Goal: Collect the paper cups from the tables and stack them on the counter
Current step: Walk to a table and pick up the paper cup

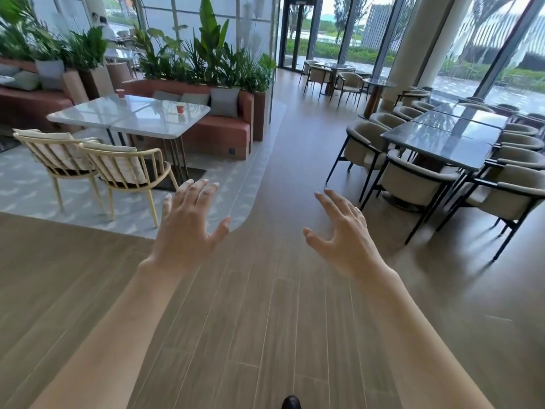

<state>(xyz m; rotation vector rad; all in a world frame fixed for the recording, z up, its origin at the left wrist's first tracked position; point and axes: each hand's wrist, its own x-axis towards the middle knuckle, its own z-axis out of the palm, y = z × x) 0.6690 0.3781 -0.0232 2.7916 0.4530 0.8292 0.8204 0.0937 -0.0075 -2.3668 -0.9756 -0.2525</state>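
Orange paper cups [180, 108] on white table [132, 116]

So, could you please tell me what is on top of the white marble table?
Two orange paper cups stand on the white marble table: near cup, far cup. Their contents cannot be seen.

My floor [265, 305]: matt wood-look planks; white table [129, 113]: glossy, marble-like top; dark table [442, 137]: polished, reflective; chairs [413, 181]: cloth upholstery.
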